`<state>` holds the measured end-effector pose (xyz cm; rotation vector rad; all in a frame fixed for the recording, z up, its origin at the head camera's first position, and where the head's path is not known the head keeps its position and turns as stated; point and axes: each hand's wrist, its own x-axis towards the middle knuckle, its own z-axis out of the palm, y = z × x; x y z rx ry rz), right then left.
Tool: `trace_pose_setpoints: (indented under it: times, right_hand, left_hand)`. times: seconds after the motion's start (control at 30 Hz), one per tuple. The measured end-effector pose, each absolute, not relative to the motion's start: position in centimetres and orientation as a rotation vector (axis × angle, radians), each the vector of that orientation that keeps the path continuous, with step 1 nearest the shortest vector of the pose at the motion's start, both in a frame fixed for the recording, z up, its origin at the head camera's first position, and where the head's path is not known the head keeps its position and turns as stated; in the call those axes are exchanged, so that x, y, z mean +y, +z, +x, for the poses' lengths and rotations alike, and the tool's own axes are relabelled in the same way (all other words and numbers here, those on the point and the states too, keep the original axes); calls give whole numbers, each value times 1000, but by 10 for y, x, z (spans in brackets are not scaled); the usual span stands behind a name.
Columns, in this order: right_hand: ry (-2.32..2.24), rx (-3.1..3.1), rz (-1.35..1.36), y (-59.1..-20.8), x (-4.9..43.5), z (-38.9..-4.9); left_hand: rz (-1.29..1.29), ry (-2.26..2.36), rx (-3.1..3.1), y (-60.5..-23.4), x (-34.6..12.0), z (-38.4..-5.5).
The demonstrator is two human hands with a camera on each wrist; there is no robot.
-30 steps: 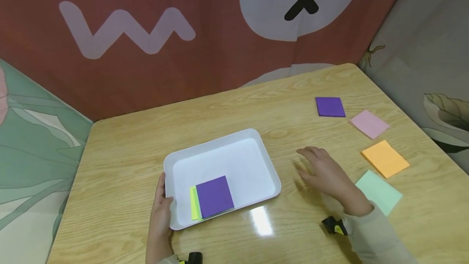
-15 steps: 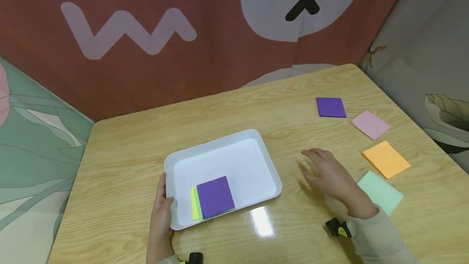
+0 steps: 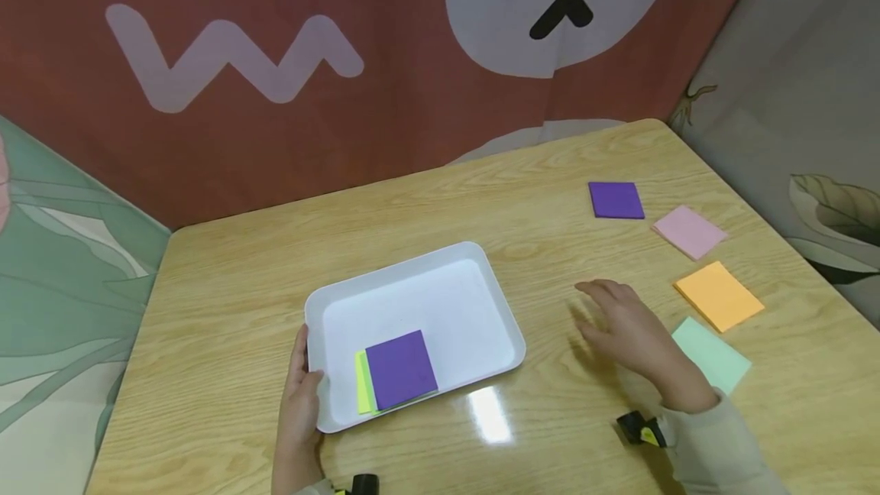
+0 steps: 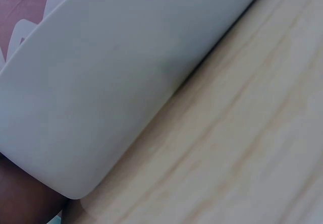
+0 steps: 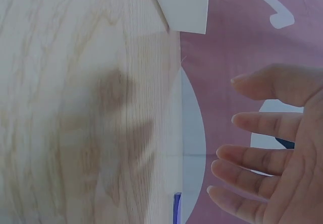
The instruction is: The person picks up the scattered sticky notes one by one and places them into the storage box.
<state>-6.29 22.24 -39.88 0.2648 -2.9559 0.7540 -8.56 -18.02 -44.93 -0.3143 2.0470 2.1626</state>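
A white rectangular tray (image 3: 474,312) lies on the wooden table. Inside its lower left part is a stack of square sticky notes: a purple pad (image 3: 402,370) on top, a yellow-green edge (image 3: 362,384) showing at its left. My left hand (image 3: 299,403) grips the tray's left end, thumb at the rim and fingers along the outer wall. In the left wrist view the tray's wall (image 4: 111,82) fills much of the picture. My right hand (image 3: 639,346) hovers above the table right of the tray, fingers extended and holding nothing; the right wrist view shows its spread fingers (image 5: 252,161).
Along the table's right side lie a purple pad (image 3: 616,200), a pink pad (image 3: 690,232), an orange pad (image 3: 719,296) and a mint-green pad (image 3: 711,354), partly behind my right forearm. Patterned cloth (image 3: 275,151) hangs behind the table.
My right hand has drifted slightly to the right, away from the tray. My left hand keeps its hold, and the tray and notes stay in place.
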Motion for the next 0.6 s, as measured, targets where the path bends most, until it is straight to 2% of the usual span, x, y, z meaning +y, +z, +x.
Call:
trace_pose_setpoints:
  times: [0.6]
  right_hand:
    - [786,-2975,225,-400,228,-59]
  left_hand:
    - [-324,2166,2040,-450,-180,-85]
